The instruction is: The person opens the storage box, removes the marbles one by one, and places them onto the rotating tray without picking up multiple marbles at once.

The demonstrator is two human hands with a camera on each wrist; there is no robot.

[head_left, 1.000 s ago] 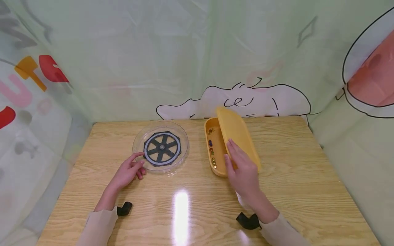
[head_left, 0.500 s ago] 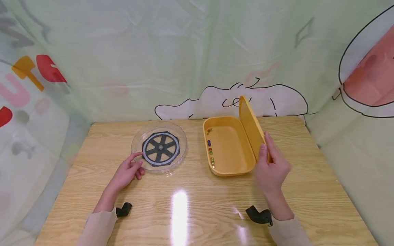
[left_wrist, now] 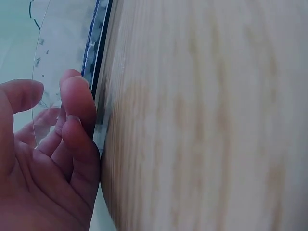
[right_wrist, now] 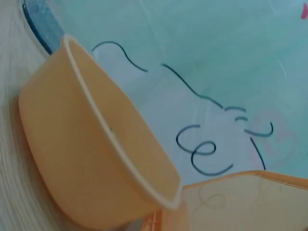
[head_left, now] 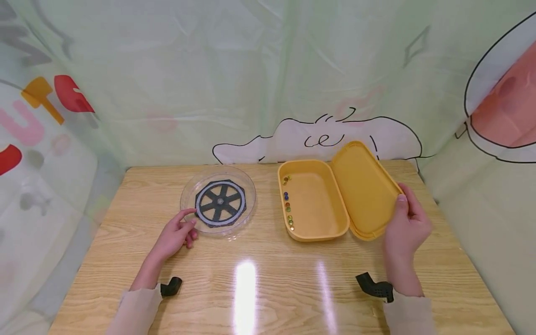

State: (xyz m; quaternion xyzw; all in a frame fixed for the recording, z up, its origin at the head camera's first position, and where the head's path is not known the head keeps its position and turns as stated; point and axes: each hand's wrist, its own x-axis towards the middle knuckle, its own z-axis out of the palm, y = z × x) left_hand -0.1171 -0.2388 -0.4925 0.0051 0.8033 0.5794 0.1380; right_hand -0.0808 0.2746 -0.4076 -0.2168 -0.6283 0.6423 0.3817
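My right hand [head_left: 406,228] pinches the right edge of a yellow lid [head_left: 364,190], thumb on its inner face. The lid lies tilted beside the right wall of a yellow box [head_left: 314,200], its inside facing up. Several small coloured beads [head_left: 286,196] line the box's left side. My left hand [head_left: 176,235] rests at the near left of a clear round dish [head_left: 250,184], index fingertip at its rim and the other fingers loosely bent. Inside the dish sits a black and grey spoked disc [head_left: 220,202]. The right wrist view shows the box [right_wrist: 82,139] and part of the lid [right_wrist: 250,202].
A wooden table [head_left: 284,288] carries everything. Behind it hangs a pale green printed curtain [head_left: 209,83], which also closes off both sides. Black wrist cameras sit at the left cuff [head_left: 170,286] and the right cuff [head_left: 374,286].
My right hand has swung the yellow lid off the box and over to the right, turning its inside upward and baring the box's interior. The left hand and the dish have stayed put.
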